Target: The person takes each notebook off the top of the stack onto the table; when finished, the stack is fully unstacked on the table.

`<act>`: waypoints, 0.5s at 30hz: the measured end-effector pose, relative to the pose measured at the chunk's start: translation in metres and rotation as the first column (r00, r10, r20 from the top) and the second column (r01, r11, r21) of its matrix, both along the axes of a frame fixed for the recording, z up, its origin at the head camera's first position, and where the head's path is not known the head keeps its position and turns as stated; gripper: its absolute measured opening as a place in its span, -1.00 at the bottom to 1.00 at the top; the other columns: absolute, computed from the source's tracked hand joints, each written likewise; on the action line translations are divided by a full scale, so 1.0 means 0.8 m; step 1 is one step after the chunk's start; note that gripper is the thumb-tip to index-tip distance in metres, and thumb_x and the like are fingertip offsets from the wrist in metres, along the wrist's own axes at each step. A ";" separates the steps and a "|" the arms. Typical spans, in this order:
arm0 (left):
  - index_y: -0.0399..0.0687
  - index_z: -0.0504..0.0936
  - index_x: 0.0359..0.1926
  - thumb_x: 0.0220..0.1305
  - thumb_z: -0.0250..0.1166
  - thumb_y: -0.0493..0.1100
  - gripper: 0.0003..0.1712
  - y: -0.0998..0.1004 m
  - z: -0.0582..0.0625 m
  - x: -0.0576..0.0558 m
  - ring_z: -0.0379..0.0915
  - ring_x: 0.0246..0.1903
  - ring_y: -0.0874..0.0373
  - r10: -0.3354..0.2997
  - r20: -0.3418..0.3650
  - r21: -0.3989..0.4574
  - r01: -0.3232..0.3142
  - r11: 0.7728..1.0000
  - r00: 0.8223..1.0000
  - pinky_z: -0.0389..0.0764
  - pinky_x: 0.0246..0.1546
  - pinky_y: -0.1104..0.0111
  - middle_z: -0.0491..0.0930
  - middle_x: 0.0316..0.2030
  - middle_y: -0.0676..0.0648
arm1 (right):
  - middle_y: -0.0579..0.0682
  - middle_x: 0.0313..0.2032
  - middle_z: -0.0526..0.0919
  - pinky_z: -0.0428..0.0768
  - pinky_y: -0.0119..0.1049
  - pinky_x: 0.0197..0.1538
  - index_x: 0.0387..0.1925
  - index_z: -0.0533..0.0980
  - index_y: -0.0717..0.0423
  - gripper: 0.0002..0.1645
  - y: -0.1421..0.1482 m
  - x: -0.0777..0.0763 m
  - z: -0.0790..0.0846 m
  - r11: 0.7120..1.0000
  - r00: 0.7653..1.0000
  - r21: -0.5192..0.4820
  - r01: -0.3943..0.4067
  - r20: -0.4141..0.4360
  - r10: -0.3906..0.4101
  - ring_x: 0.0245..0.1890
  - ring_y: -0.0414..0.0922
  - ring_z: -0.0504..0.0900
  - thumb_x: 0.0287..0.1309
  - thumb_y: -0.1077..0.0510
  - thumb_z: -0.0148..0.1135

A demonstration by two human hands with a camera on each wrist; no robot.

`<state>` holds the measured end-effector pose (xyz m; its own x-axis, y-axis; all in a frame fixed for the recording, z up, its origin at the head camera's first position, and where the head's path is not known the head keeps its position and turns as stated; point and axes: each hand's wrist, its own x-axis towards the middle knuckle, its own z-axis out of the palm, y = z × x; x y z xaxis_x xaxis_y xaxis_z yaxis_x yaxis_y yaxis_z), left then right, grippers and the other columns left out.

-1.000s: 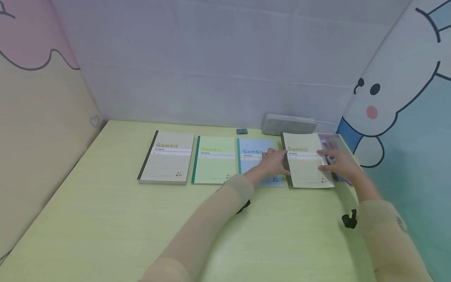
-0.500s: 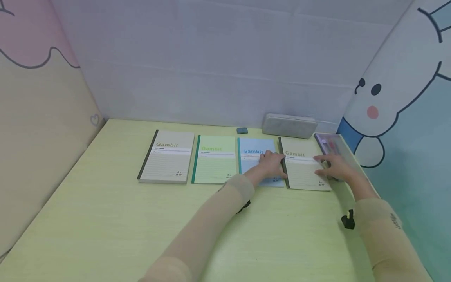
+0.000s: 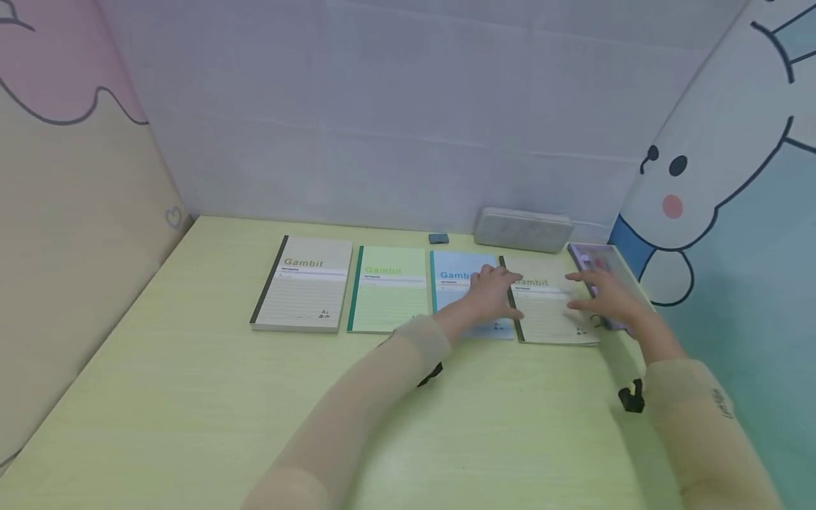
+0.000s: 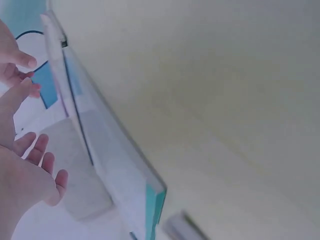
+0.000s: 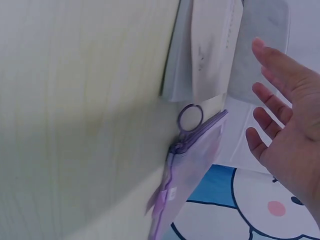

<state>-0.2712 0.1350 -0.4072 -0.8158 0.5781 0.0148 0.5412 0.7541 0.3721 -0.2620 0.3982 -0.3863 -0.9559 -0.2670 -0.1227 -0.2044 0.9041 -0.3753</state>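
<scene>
A beige-white Gambit notebook [image 3: 550, 320] with a dark spine lies on the table at the right end of a row. My left hand [image 3: 489, 294] hovers over the blue notebook [image 3: 451, 261], fingertips overlapping the beige notebook's spine side. On the opposite side, my right hand [image 3: 608, 296] is held with fingers spread near the notebook's right edge. Both hands are relaxed and hold nothing; the right wrist view shows the right palm [image 5: 305, 120] raised off the notebook [image 5: 212, 50]. Farther left are a green notebook [image 3: 389, 301] and a thick grey-white notebook [image 3: 302, 290].
A purple translucent zip pouch [image 5: 192, 172] with a ring pull lies at the table's right edge, beside the beige notebook. Behind the row stand a grey pencil case [image 3: 523, 230] and a small blue-grey block [image 3: 438, 239]. Walls border the table's back and sides.
The beige notebook has shifted left and toward me, off the purple pouch, and now lies flat beside the blue one. Both hands have let go of it and parted slightly from its edges.
</scene>
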 end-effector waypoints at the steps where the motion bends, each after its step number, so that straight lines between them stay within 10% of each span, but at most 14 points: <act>1: 0.22 0.24 0.38 0.06 0.34 0.26 -0.11 -0.004 0.004 0.000 0.11 0.23 0.05 -0.005 -0.001 0.020 0.005 1.000 1.000 0.24 0.11 0.18 0.31 0.25 0.07 | 0.45 0.33 0.09 -0.09 0.37 0.26 0.26 0.32 0.27 -0.22 -0.004 0.000 0.005 1.000 1.000 0.010 -0.007 -0.016 0.007 0.37 0.39 -0.15 0.07 0.02 0.35; 15: 0.22 0.28 0.36 0.09 0.33 0.24 -0.17 -0.077 0.056 -0.007 0.11 0.24 -0.02 -0.044 -0.074 0.135 0.053 0.989 0.996 0.26 0.13 0.05 0.40 0.19 0.08 | 0.30 0.24 0.31 0.13 0.32 0.20 0.29 0.32 0.14 -0.25 -0.073 0.001 0.070 0.998 0.990 0.012 -0.064 -0.128 0.065 0.26 0.29 0.17 0.10 0.01 0.33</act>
